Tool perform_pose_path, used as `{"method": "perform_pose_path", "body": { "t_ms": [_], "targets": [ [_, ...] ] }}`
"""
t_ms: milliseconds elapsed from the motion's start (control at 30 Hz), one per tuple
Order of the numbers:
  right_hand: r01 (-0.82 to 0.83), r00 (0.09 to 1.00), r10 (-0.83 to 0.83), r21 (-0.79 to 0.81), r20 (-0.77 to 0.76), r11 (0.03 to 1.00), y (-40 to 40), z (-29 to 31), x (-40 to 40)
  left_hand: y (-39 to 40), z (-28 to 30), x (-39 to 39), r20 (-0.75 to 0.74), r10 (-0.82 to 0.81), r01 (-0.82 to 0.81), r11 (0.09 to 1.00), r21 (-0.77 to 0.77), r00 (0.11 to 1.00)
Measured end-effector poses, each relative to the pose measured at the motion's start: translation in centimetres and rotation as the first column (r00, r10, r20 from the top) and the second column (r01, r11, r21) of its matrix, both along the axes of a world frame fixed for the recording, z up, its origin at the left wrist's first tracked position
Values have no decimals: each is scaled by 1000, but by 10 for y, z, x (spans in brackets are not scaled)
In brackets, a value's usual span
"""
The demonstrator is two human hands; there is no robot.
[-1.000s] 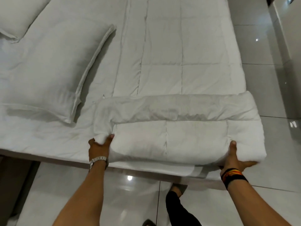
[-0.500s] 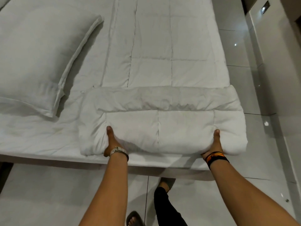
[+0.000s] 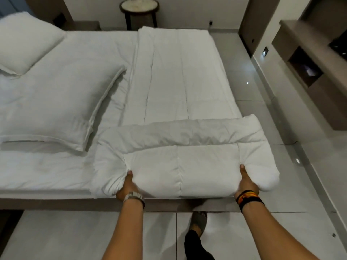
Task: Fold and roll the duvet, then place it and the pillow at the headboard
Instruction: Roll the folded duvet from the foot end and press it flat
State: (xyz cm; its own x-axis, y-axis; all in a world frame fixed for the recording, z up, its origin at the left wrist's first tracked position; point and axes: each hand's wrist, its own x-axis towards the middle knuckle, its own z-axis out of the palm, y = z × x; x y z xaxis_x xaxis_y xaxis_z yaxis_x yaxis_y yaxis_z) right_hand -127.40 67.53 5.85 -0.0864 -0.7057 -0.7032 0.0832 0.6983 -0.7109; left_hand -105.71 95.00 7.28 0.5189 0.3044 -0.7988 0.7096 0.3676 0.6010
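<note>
Where hands (image 3: pixel 127 186) grip duvet (image 3: pixel 180 166), fingers hidden

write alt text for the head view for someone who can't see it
Both hands, left and right, grip the rolled near end of a white duvet on a bed; the rest lies flat. Two pillows lie to its left.

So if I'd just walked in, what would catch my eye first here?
Probably the thick white duvet, partly rolled at the near edge of the bed, with the left hand and right hand gripping the roll's two ends. Next, the big pillow lying flat to its left, and a round side table at the far end.
</note>
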Motion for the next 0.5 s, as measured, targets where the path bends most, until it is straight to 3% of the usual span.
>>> {"method": "perform_pose_path", "body": {
  "t_ms": [167,300,433,500],
  "targets": [
    [2,994,3,53,-107,999,69,44,-44,60,38,-41,-26,28,-26,999,43,999],
    [66,985,-57,52,-161,996,79,79,-46,69,53,-49,-22,105,-104,994,36,994],
    [112,990,-117,-61,-78,992,23,114,13,23,75,7,97,87,-86,996,-11,991],
    [71,996,-63,-121,69,990,-14,128,57,-6,88,53,287,5,17,997,-75,958]
  ]
}}
